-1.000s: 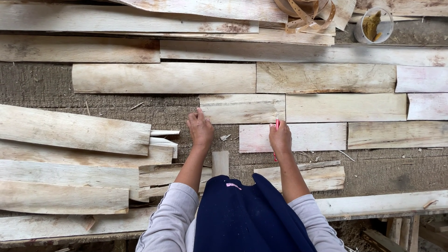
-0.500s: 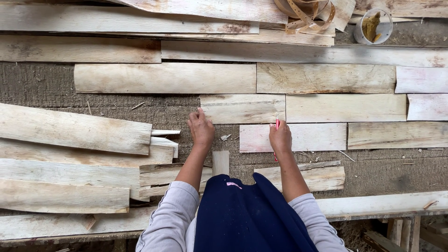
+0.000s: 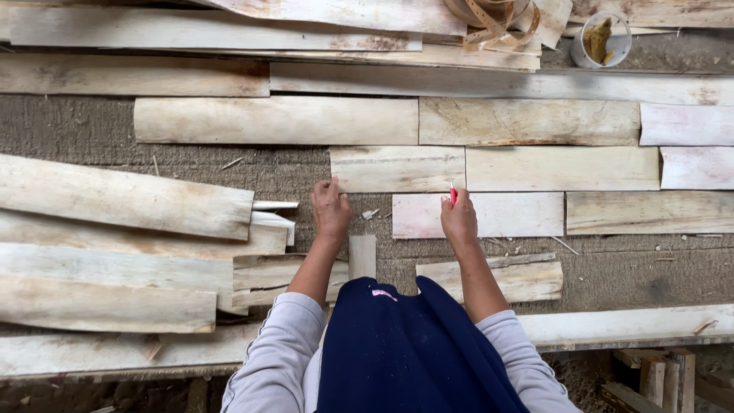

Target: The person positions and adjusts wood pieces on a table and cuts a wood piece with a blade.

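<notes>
The work goes on over a rough grey-brown mat [image 3: 69, 126] that covers a flat surface. Many thin, pale sheets of wood lie on it in rows, side by side. The left hand [image 3: 331, 210] rests flat on the mat with its fingers loosely spread and pointing up toward a short wood sheet [image 3: 397, 168]. It grips nothing, and its fingertips are just at that sheet's lower left corner. The right hand [image 3: 459, 222] is curled shut around a small red tool [image 3: 453, 196], and only the red tip shows above the fingers. This hand rests on a pinkish wood sheet [image 3: 505, 216], near its upper edge. A longer pale sheet [image 3: 562, 168] lies just above, beside the short one.

On the left is a loose pile of long wood strips [image 3: 115, 245], some lying over others. At the top right stands a small white cup [image 3: 601, 40] with something yellow-brown inside, near a coil of tan strapping [image 3: 489, 19]. A long board [image 3: 627, 325] runs along the near edge. The person wears a dark blue apron [image 3: 413, 352] and light grey sleeves
</notes>
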